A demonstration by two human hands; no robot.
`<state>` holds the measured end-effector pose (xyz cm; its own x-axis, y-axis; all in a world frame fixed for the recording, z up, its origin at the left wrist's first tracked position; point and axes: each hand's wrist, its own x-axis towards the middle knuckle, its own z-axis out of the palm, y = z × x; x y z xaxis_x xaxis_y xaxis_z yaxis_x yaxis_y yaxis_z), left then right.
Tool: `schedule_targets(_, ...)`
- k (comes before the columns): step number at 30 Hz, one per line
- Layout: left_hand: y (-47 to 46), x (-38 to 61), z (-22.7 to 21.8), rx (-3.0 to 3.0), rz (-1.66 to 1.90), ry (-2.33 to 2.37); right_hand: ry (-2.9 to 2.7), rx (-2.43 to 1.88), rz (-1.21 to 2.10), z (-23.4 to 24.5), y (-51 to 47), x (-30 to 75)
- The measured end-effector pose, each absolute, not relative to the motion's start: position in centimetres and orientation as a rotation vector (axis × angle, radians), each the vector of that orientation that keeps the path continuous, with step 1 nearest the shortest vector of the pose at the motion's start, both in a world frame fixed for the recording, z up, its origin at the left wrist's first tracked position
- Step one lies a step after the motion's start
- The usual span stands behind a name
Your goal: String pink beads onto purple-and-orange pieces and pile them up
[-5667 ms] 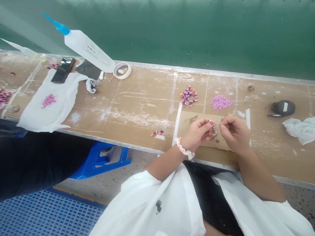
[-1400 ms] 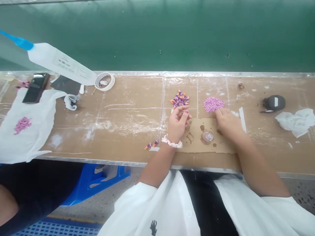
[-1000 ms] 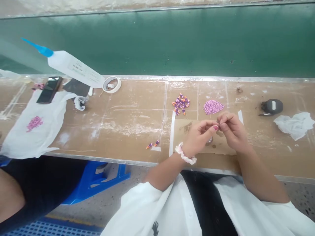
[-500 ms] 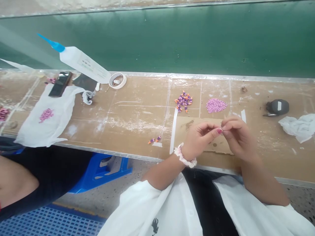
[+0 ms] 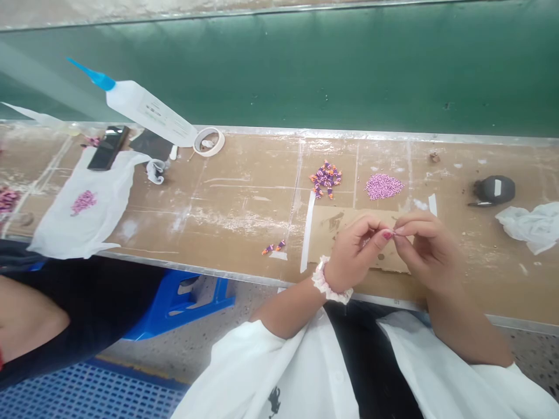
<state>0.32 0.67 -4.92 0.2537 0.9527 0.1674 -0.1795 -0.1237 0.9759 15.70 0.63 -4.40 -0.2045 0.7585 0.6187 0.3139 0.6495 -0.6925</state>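
Note:
My left hand [image 5: 356, 250] and my right hand [image 5: 425, 247] meet fingertip to fingertip over a cardboard sheet [image 5: 325, 233]. Thumb and forefinger of each hand are pinched together. A tiny pinkish bit seems to show between the tips, too small to name. Just beyond the sheet lies a heap of small pink-purple pieces [image 5: 384, 186]. Left of that heap is a cluster of little purple and orange figures [image 5: 325, 179]. Two more such purple and orange figures [image 5: 273, 247] lie near the table edge, left of my left wrist.
At the left stand a white bottle with a blue nozzle [image 5: 146, 113] and a tape roll [image 5: 209, 142]. A phone [image 5: 108, 148] rests on white tissue [image 5: 56, 224]. On the right are a black rounded object [image 5: 498, 190] and crumpled tissue [image 5: 530, 227]. Another person's leg [image 5: 30, 314] is at lower left.
Both hands stay pinched together at almost the same spot. The fingers have shifted slightly, and a tiny pinkish bit shows a little more between the tips.

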Motion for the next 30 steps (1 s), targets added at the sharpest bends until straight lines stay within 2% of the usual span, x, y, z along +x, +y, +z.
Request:
schedule_targets(8,0.8,0.2,-4.7,1.503,1.273,0.807,-1.826,-0.884,0.435,-4.5,0.8,15.7)
schedule_targets(17,1.7,-0.2,-5.1,1.346,1.145,0.795,-1.919,-0.921,0.184,-4.1,1.1,15.5)
schedule_targets(22,1.9,-0.1,-5.2,1.331,1.167,0.798,-1.807,-0.973,0.312,-4.2,0.6,15.4)
schedule_targets(30,2.1,-0.4,-5.3,1.813,1.364,0.819,-1.807,-0.962,0.536,-4.3,0.8,15.8)
